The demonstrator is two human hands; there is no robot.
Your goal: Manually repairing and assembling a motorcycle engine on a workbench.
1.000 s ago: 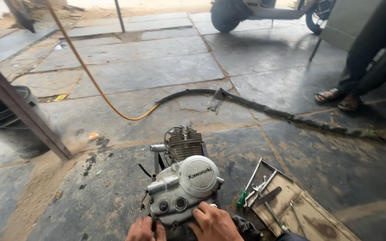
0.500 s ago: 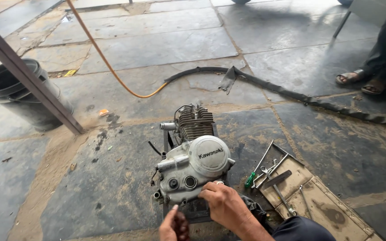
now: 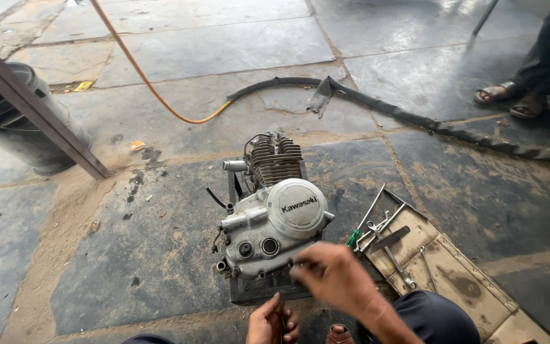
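A grey motorcycle engine with a round side cover and a finned cylinder stands on a dark metal stand on the stone floor. My right hand is at the engine's lower right edge with its fingers curled. It is blurred, so I cannot tell whether it holds anything. My left hand is lower, near the frame's bottom edge and just short of the stand. It is closed around a thin dark tool that points up.
A wooden tray with wrenches and a green-handled screwdriver lies right of the engine. A black bucket and a slanted metal post are at left. An orange hose and a black rubber strip lie beyond. Another person's sandalled feet are at the upper right.
Both hands were at the engine's near side. My left hand has drawn back toward me, and my right hand has shifted to the engine's lower right edge. The view has tilted down.
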